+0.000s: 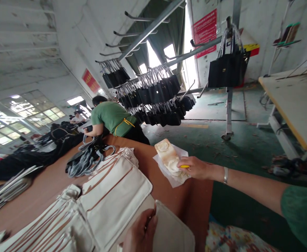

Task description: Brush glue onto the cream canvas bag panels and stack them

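Observation:
My right hand [196, 168] is closed on a small yellow-handled tool [185, 166], whose working end I cannot make out. It touches a tan oblong piece [166, 149] smeared with whitish paste, which lies on a white sheet [176, 180] near the table's right edge. At the bottom middle, my left hand [141, 231] grips the edge of a cream bag panel [171, 231], fingers curled over it. Cream bags with brown trim [119, 189] lie in overlapping rows left of that hand.
The brown table [153, 175] stretches to the left, bearing grey straps with dark pieces [87, 161]. A co-worker in a green shirt [111, 117] bends over its far side. Black bags [158, 91] hang from a metal rack behind. Another table [292, 101] stands at the right.

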{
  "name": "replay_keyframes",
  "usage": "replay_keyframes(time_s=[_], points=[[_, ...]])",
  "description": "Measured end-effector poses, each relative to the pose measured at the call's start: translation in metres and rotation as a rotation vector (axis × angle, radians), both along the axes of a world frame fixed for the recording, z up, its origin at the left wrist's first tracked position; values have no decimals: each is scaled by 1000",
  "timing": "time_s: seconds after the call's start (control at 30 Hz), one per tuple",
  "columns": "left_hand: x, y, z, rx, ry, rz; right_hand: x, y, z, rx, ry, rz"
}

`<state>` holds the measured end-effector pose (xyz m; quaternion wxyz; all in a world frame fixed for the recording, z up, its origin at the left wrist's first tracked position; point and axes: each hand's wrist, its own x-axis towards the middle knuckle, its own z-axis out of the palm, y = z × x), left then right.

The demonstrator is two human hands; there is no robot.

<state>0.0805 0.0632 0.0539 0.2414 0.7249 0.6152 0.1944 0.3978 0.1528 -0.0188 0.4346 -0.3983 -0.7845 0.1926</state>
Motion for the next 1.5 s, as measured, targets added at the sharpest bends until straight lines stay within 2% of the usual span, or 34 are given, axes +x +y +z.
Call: replay_keyframes(time_s=[0.1,0.17,0.3,0.4,0.47,0.53,0.6,0.7,0.77,0.87,1.0,1.1,1.2,1.27,1.33,1.43,1.5], points=[[8,1,-2,-75,-136,23,8,-18,3,11,-50,85],[12,0,0,-110,-221,30,11,-24,2,10,-26,71],[19,-5,5,-187,-405,48,10,-23,-1,-29,101,-75],[21,-11,7,-252,-490,65,5,-29,5,-76,186,-183],[22,-14,6,-268,-496,81,-1,-43,19,-121,268,-223],[23,-16,5,-262,-479,89,-8,-61,39,-200,423,-214],[24,-17,3,-251,-459,78,-16,-78,62,-261,576,-151],[26,-18,0,-234,-422,46,-31,-93,87,-250,623,-30],[27,-19,0,-229,-398,18,-40,-94,92,-233,600,26],[29,-23,0,-221,-353,-41,-49,-87,91,-211,542,76],[30,-28,1,-181,-316,-61,-47,-81,93,-116,517,1],[30,-28,0,-160,-321,-53,-42,-88,100,-127,518,-19],[30,-27,-2,-146,-318,-67,-45,-97,103,-136,501,70],[31,-27,-3,-108,-283,-105,-47,-99,101,-127,521,85],[33,-30,-3,-23,-218,-175,-46,-98,98,-120,554,9],[33,-40,-3,211,-75,-280,-36,-93,95,-144,587,-94],[31,-49,-3,415,40,-360,-26,-90,94,-191,606,-102]])
